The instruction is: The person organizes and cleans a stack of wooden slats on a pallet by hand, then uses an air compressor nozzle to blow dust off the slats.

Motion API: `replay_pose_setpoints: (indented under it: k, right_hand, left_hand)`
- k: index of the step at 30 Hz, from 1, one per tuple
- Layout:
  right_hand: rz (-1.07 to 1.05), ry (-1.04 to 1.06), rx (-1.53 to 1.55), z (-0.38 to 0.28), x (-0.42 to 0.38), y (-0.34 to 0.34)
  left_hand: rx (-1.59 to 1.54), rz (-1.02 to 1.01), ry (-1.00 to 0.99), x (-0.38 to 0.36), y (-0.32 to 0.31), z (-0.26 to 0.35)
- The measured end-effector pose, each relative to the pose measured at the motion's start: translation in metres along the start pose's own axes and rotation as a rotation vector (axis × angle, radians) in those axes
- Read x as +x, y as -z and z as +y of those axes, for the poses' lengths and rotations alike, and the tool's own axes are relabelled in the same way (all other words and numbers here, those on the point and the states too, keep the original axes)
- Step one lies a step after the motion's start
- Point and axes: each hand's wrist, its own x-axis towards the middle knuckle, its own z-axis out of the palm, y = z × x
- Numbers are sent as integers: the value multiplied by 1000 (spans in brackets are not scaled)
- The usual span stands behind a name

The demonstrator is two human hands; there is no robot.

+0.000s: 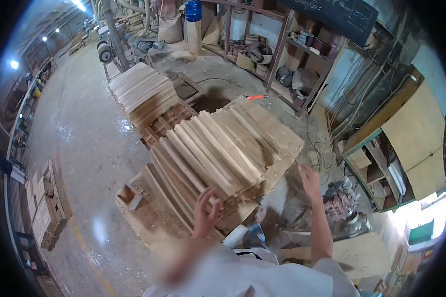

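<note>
A row of long wooden strips (210,148) lies side by side across a wooden board (287,148) on the workbench in front of me. My left hand (206,210) is at the near ends of the strips on the left, fingers apart and curved, with nothing in them. Off the right edge of the board, my right hand (309,178) is raised with its fingers loosely apart and nothing showing in them. Wood chips and dust lie around the near ends of the strips. A small open wooden box (129,194) sits at the board's left corner.
Beyond the bench stands another stack of strips (142,91) on a pallet. Stacked wood pieces (47,210) lie on the floor at left. A shelf rack (282,54) stands behind, a cabinet (381,163) and machine parts (344,200) to the right.
</note>
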Motion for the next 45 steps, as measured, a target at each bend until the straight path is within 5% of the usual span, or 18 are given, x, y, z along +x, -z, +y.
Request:
replay_pose_setpoints:
  k: [6, 11, 21, 24, 27, 29, 34, 36, 38, 43, 45]
  right_hand:
    - [-46, 258, 46, 64, 269, -108]
    - [-348, 204, -270, 88, 430, -214]
    - [-330, 343, -512, 144, 556, -370]
    - [-516, 219, -533, 129, 571, -357]
    - [-441, 355, -463, 157, 577, -340]
    - [-529, 281, -246, 163, 589, -331]
    - [-539, 173, -322, 175, 600, -309]
    - [-162, 180, -289, 213, 605, -288]
    - [-87, 192, -373, 220, 609, -221]
    - [-422, 156, -17, 152, 470, -94]
    - [-372, 118, 19, 102, 372, -58]
  left_hand:
    - [562, 147, 32, 72, -88, 20]
    - [720, 172, 209, 132, -156, 30]
    - [930, 115, 338, 190, -228, 23]
    - [956, 128, 393, 192, -231, 13]
    - [941, 75, 467, 187, -229, 12]
    - [911, 110, 430, 189, -229, 6]
    - [903, 107, 431, 184, -218, -5]
    - [877, 115, 432, 179, -212, 4]
    - [826, 139, 385, 179, -205, 11]
    - [669, 134, 270, 157, -196, 7]
    - [613, 146, 182, 152, -197, 8]
